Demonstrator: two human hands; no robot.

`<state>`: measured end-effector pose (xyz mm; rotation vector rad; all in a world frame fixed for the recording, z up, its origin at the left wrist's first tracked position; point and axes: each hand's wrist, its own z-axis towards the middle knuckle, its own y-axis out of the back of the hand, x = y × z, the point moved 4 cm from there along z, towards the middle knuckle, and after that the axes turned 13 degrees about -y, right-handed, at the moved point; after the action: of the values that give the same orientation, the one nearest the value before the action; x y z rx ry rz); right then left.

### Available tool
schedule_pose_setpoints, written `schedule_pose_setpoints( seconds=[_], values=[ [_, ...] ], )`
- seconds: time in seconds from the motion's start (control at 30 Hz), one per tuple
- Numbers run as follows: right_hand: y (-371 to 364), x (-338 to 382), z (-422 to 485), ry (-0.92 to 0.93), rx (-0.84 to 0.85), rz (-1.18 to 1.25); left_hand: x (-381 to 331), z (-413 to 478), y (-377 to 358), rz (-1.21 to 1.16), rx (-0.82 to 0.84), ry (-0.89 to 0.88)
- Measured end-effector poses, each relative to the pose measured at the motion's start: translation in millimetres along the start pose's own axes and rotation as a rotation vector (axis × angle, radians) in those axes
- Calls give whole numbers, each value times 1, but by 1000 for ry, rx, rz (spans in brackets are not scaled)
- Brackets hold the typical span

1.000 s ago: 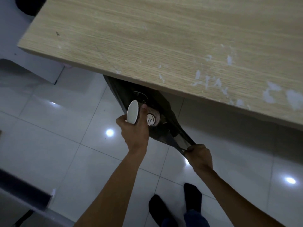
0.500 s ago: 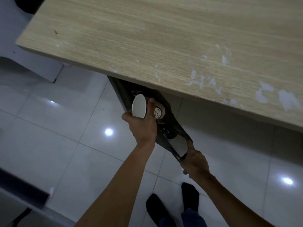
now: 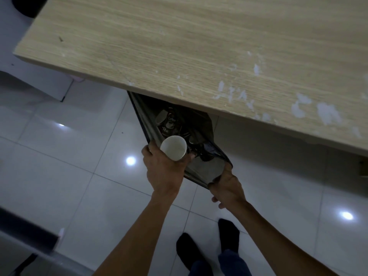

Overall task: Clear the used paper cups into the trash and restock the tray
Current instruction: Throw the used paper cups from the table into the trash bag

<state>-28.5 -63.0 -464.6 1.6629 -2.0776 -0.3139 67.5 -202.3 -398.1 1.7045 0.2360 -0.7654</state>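
Cup (image 3: pixel 173 148) in left hand (image 3: pixel 163 172), grip curled round its wall, mouth facing camera, at near edge of bag (image 3: pixel 207 169) opening, likely lined up for a clean drop | right hand (image 3: pixel 227 188) pinches bag rim, holds it wide, since bag sits half under table (image 3: pixel 199 46) | cup: white, plain, looks empty, undented | printed cups (image 3: pixel 168 121) already inside

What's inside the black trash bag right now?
Printed coffee cups lie in the trash bag. Its far part is hidden by the table; the white cup in the left hand covers more.
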Motion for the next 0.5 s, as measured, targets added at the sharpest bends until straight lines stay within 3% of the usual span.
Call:
schedule_pose_setpoints(
  seconds=[0.2, 0.5],
  values=[
    [2, -7, 3, 1, -37, -42, 2, -2, 12, -42, 32, -82],
    [10, -7, -16, 74, -16, 98, -8, -23, 34, -219, -121, -248]
  ],
)
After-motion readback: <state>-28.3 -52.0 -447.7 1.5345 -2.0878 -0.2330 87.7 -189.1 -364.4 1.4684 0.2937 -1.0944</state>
